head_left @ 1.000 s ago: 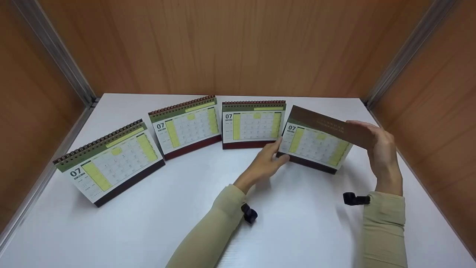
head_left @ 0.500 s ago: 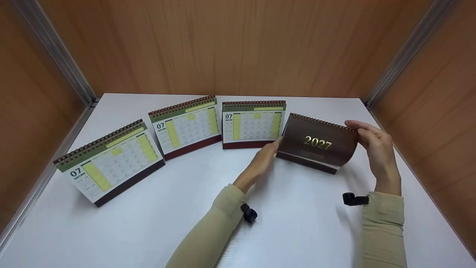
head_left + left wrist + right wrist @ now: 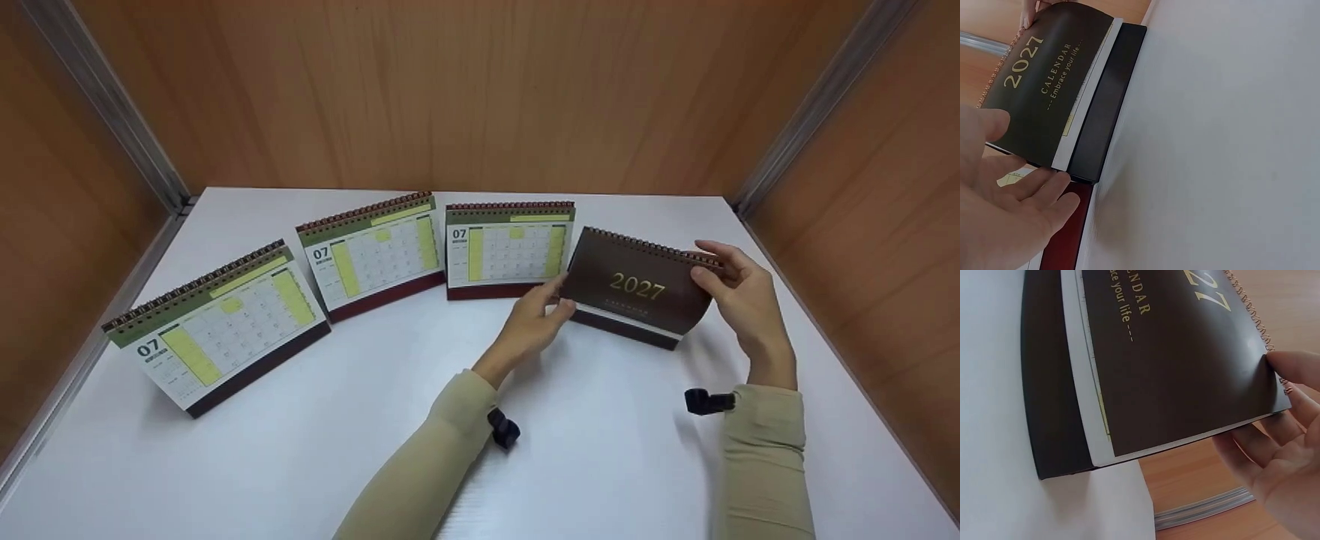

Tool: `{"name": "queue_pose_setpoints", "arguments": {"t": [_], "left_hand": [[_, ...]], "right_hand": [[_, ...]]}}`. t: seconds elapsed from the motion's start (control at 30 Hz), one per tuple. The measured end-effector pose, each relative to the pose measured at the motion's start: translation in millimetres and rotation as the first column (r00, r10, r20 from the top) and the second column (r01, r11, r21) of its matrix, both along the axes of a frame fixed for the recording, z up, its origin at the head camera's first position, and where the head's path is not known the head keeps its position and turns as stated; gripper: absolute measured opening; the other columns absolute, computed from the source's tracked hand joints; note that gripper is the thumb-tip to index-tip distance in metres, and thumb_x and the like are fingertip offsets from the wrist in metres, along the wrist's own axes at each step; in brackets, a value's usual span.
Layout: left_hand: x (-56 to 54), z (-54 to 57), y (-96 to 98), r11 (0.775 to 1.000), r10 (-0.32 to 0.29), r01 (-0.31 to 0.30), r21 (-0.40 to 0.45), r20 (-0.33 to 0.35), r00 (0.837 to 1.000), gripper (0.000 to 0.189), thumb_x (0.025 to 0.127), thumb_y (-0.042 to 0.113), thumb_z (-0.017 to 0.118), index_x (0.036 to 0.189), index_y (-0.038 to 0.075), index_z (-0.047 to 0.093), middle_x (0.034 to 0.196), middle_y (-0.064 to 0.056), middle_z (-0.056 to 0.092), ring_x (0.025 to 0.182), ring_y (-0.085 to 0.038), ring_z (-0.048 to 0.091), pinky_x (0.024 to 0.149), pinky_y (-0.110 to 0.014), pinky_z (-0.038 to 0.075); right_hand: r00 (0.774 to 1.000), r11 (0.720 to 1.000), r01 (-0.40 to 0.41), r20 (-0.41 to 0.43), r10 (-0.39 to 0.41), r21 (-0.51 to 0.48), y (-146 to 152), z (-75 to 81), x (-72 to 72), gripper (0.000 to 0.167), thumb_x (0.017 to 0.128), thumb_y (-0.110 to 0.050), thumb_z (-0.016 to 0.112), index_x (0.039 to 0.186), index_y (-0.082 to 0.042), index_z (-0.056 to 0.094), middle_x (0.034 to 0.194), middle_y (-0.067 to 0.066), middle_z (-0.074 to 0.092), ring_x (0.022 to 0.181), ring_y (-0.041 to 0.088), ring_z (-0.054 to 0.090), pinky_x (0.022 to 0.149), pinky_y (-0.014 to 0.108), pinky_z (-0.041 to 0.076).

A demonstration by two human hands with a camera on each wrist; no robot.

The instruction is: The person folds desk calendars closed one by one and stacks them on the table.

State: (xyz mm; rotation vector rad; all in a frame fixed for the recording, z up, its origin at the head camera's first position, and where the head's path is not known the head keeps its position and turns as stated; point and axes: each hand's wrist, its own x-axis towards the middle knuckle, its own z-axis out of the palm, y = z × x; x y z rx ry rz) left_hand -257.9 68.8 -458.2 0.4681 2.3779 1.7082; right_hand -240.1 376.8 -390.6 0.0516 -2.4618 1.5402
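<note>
A desk calendar with a dark brown cover reading "2027" (image 3: 636, 283) stands tilted like a tent at the right of the white table. My right hand (image 3: 750, 307) pinches its upper right corner, the thumb on the cover and the fingers behind, by the copper spiral binding (image 3: 1252, 312). At the calendar's left edge is my left hand (image 3: 529, 326), its fingers fairly straight and touching that edge. In the left wrist view the left thumb (image 3: 995, 125) is spread away from the fingers, over the cover; whether it presses there I cannot tell.
Three more desk calendars stand to the left, all showing page 07: a near one (image 3: 225, 322) with a black base, a middle one (image 3: 379, 259) and a third one (image 3: 511, 251) with dark red bases. Wooden panels (image 3: 450, 97) enclose the white table (image 3: 360, 450).
The brown cover has come down over the 07 page of the right calendar. My right hand has shifted slightly left, its thumb now on the cover. The left thumb has come into sight again.
</note>
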Motion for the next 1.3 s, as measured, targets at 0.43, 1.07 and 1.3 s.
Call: {"name": "queue_pose_setpoints", "arguments": {"t": [0.43, 1.07, 1.3], "left_hand": [[-3.2, -0.3, 5.5, 0.998, 0.043, -0.048, -0.036, -0.137, 0.990, 0.058, 0.112, 0.022, 0.055, 0.167, 0.020, 0.037, 0.162, -0.009, 0.050, 0.145, -0.025, 0.052, 0.118, -0.037, 0.045], [-1.7, -0.8, 9.9, 0.991, 0.115, -0.129, -0.048, -0.229, 0.967, 0.052, 0.110, 0.017, 0.060, 0.161, 0.018, 0.048, 0.150, -0.009, 0.062, 0.134, -0.022, 0.061, 0.109, -0.033, 0.052], [1.3, 2.9, 12.7, 0.983, 0.163, -0.181, -0.032, -0.298, 0.940, 0.051, 0.109, 0.018, 0.062, 0.158, 0.021, 0.051, 0.146, -0.006, 0.066, 0.129, -0.020, 0.064, 0.105, -0.031, 0.053]], "right_hand": [[0.995, 0.992, -0.031, 0.093, 0.020, 0.121, 3.3, -1.1, -1.1, 0.051, 0.104, -0.024, 0.072, 0.148, -0.005, 0.054, 0.131, 0.003, 0.064, 0.120, 0.015, 0.063, 0.090, 0.015, 0.052], [0.985, 0.919, 0.041, 0.138, -0.102, 0.392, 2.6, 10.5, 9.2, 0.058, 0.100, -0.048, 0.073, 0.137, -0.005, 0.060, 0.125, 0.020, 0.062, 0.110, 0.035, 0.066, 0.074, 0.021, 0.050], [0.990, 0.906, 0.083, 0.069, -0.122, 0.414, 1.2, 12.7, 10.2, 0.052, 0.100, -0.042, 0.075, 0.134, -0.004, 0.065, 0.119, 0.019, 0.066, 0.109, 0.038, 0.069, 0.070, 0.018, 0.049]]}}
